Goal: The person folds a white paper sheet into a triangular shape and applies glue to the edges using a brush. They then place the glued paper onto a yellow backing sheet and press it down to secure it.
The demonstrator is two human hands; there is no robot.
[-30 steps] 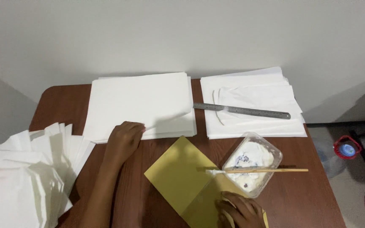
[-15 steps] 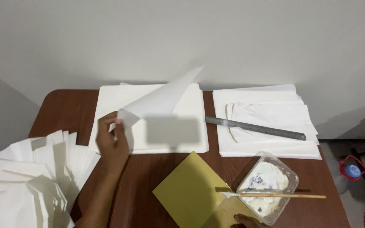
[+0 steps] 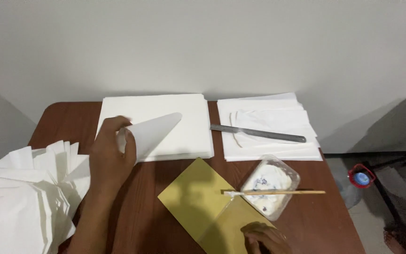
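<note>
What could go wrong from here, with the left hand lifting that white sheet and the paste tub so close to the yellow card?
1. The white sheet is curled in the left hand; it may crease or drag a second sheet off the paper stack.
2. The stick lies loose across the paste tub; a swinging sheet might knock it and smear the yellow card.
3. The right hand presses only the card's near corner, so it may shift.

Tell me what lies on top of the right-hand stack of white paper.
A long metal blade lies across the right paper stack. Loose folded white sheets lie beneath it; anything deeper in the stack is covered.
</note>
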